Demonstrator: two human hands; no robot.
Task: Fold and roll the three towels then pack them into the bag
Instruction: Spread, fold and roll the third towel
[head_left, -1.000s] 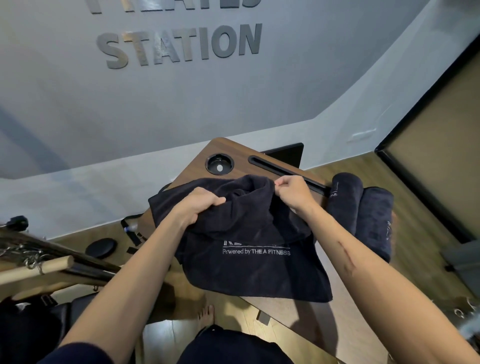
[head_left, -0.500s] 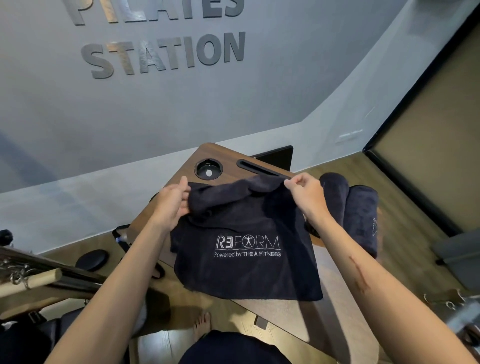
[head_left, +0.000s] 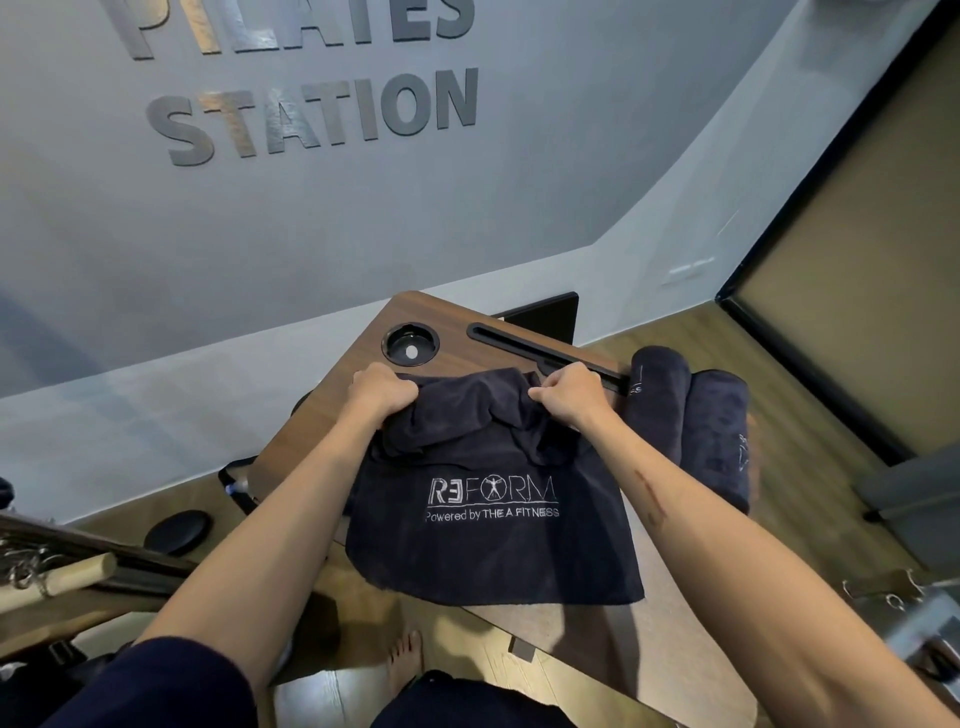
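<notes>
Dark towel (head_left: 493, 525): centre of the frame, spread on the wooden surface (head_left: 332, 415), its near edge hanging past the surface's lower edge. White print reads "REFORM, Powered by THE A FITNESS". The far edge is bunched and partly rolled toward the viewer.

Left hand (head_left: 382, 389): centre, left of the roll; fingers curled round the bunched far edge of the towel, gripping it.

Right hand (head_left: 571, 395): centre, right of the roll; fingers and thumb pinching the same edge.

Rolled towels, two: first roll (head_left: 657, 400) and second roll (head_left: 719, 436), side by side and touching, at the right of the frame on the surface's right end, just beside the right forearm.

Surface fittings: round cup recess (head_left: 410, 344) above the left hand; long dark slot (head_left: 540, 353) running toward the upper right, its end behind the right hand.

Wall lettering (head_left: 317, 111): upper left, "STATION" in grey raised letters, a cut-off line above it.

Bare foot (head_left: 405, 662): lower centre, on the wood floor.

Bag: cannot tell which item, if any, it is.
</notes>
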